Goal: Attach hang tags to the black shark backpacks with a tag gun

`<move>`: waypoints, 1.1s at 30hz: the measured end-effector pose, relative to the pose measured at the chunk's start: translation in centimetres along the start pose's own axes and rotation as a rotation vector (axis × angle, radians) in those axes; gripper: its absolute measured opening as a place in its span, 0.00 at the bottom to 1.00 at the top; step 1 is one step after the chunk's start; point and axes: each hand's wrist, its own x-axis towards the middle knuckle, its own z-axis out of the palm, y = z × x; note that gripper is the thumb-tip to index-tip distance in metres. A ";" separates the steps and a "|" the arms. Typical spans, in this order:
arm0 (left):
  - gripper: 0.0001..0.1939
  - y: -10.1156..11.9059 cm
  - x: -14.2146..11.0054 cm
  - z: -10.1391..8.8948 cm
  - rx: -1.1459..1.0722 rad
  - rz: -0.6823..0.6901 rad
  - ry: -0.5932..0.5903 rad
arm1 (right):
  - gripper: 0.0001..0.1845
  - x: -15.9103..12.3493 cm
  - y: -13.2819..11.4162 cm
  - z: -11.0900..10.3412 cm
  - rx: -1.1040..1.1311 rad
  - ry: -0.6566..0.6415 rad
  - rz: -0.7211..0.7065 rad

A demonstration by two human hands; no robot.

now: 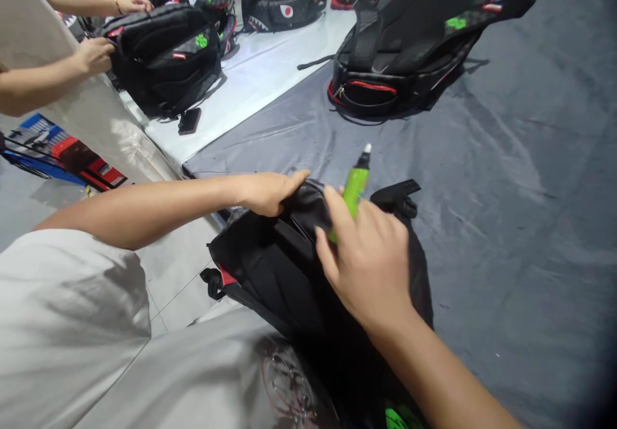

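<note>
Black bag [289,268] lies across the near edge of the grey-covered table [506,223], partly on the table and partly over the wearer's lap. Its upper part is bunched, with a red patch [226,276] showing on the lap side and a green emblem [396,418] low down.

Left hand [265,192]: thumb stretched along the top fold, other fingers curled under, pinching the fabric. Right hand [378,259]: fingers bent, green pen [355,191] gripped among them, pale tip up and off the fabric. Thumb and index sit at the bunched part; can't tell if they pinch it too.

Progress, as judged: the bag is in hand and mid-handling, not set down flat. No pen mark shows on the visible fabric; hidden folds can't be checked. How much is left, can't tell.

Second bag [409,50] lies flat toward the table's far edge, well apart, hands off it. Beyond the table's left edge, a co-worker's hands [96,55] hold another bag [166,60] on the white surface [270,69], phone [189,121] just beside it.
</note>
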 end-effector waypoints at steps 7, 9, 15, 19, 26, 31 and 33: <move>0.44 -0.4 0.3 -0.1 -0.013 0.032 -0.034 | 0.21 -2.2 1.0 -1.7 0.447 -0.262 0.174; 0.43 -0.5 0.4 -0.1 -0.002 0.025 -0.042 | 0.16 -1.0 0.9 -0.9 0.446 -0.256 0.112; 0.43 -0.6 0.6 -0.2 -0.027 0.050 -0.042 | 0.17 0.3 0.3 0.7 0.326 -0.308 0.062; 0.43 -0.6 0.8 -0.5 -0.034 0.043 -0.080 | 0.18 -0.1 0.0 0.8 0.300 -0.293 0.026; 0.44 -0.4 0.9 -0.5 -0.041 0.036 -0.083 | 0.18 -0.3 -1.0 0.9 0.119 -0.260 -0.036; 0.46 -0.3 1.0 -0.5 -0.056 0.018 -0.091 | 0.18 -0.5 -2.4 0.9 0.052 -0.168 -0.029; 0.46 -0.2 0.9 -0.6 -0.061 0.010 -0.094 | 0.18 -0.6 -3.0 0.9 0.014 -0.135 -0.003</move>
